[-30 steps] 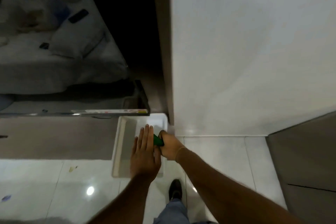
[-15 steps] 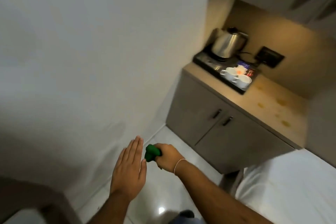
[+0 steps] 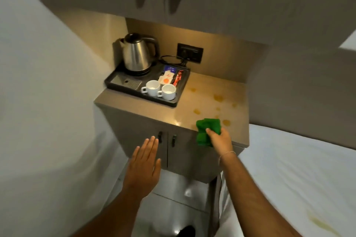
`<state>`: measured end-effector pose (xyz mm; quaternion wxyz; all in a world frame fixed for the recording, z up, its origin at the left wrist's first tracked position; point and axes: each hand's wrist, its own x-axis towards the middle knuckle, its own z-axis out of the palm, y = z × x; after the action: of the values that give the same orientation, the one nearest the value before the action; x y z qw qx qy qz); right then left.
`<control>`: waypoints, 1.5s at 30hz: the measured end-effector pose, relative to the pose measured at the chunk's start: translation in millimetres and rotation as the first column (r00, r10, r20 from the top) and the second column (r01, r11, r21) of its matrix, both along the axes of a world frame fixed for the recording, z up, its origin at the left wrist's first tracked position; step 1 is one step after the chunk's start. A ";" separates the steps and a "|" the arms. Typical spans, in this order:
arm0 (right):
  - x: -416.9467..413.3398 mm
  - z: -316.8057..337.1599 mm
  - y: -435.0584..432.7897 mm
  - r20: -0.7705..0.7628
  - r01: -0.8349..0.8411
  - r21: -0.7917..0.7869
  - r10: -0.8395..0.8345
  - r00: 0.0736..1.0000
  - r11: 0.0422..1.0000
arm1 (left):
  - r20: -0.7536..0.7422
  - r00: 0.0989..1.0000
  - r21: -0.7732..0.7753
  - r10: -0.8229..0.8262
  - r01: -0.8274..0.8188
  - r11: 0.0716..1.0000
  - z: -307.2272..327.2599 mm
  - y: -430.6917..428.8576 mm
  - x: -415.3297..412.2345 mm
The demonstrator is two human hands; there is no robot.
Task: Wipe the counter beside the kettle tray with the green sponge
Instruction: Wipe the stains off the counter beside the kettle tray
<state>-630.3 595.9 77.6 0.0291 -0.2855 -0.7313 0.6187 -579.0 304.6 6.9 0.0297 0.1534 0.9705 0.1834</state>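
Risk ahead: sweeping too far toward the kettle tray (image 3: pixel 179 100) and knocking the 2 cups (image 3: pixel 159 89) off, or smearing the stains (image 3: pixel 217 98) instead of lifting them. Right hand (image 3: pixel 219 138) clenched around green sponge (image 3: pixel 208 131), at the counter (image 3: pixel 202 90) edge right of the tray. Left hand (image 3: pixel 142 167) flat, fingers together, empty, below the tray. Versus 0.5 s ago: much nearer, sponge raised from floor level to the counter edge.
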 end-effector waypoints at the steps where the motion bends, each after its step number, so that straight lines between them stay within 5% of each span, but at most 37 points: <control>1: -10.0 -2.1 27.0 -0.024 0.075 -0.006 -0.076 0.997 0.997 | 0.000 1.000 0.001 -0.013 0.013 1.000 0.2 13.8 -14.4; 5: -40.0 -23.6 102.9 -0.057 0.243 0.226 -0.236 0.970 0.943 | -0.021 0.998 -0.043 -0.066 0.065 0.997 5.9 51.0 -58.2; 9: -60.8 -58.5 120.1 0.022 0.012 0.467 -0.025 0.999 0.884 | -0.033 0.994 -0.084 -0.103 0.100 0.991 6.0 73.4 -89.1; 12: -64.6 -90.6 98.6 0.175 -0.326 0.717 0.294 0.940 0.616 | -0.029 0.993 -0.090 -0.118 0.115 0.989 -0.1 93.8 -112.9; 16: -35.2 -102.3 84.2 0.231 -0.467 0.779 0.501 0.834 0.419 | 0.023 0.997 -0.049 -0.079 0.080 0.996 -10.5 115.1 -142.0; 18: -23.0 -100.3 104.2 0.214 -0.455 0.779 0.498 0.840 0.431 | 0.052 0.997 -0.047 -0.051 0.054 0.997 -19.0 122.4 -152.9; 23: -98.8 -86.9 145.4 0.170 -0.200 0.781 0.107 0.980 0.591 | 0.107 0.993 -0.029 -0.048 0.051 0.998 -33.4 141.2 -173.4; 26: -165.0 -86.0 95.7 0.164 -0.337 0.763 0.339 0.926 0.552 | 0.130 0.991 0.012 -0.030 0.028 1.000 -33.3 150.5 -181.8; 29: -141.5 -84.6 33.1 0.245 -0.591 0.743 0.695 0.676 0.313 | 0.104 0.994 0.057 0.026 -0.032 0.998 -34.0 145.2 -184.5; 31: -99.5 -85.1 36.0 0.242 -0.614 0.749 0.760 0.603 0.250 | 0.102 0.995 0.060 -0.004 -0.002 0.998 -39.6 134.8 -184.0; 35: -78.5 -84.6 115.0 0.204 -0.500 0.756 0.572 0.794 0.424 | 0.146 0.987 0.024 -0.064 0.062 0.998 -51.9 119.6 -185.0; 39: -184.0 -77.1 155.0 0.253 -0.327 0.783 0.210 0.945 0.529 | 0.162 0.983 0.045 -0.082 0.076 0.996 -53.2 118.7 -184.5; 42: -237.7 -76.4 91.2 0.229 -0.386 0.791 0.355 0.906 0.474 | 0.155 0.985 0.085 -0.071 0.059 0.995 -53.3 117.8 -184.0; 45: -184.6 -80.6 24.3 0.252 -0.555 0.776 0.658 0.710 0.300 | 0.149 0.988 0.131 -0.048 0.028 0.991 -53.1 119.5 -184.2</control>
<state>-814.8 620.2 -3.0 -0.0382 0.0943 -0.9762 0.1914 -763.2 424.1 -46.2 0.0973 0.1591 0.9485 0.2561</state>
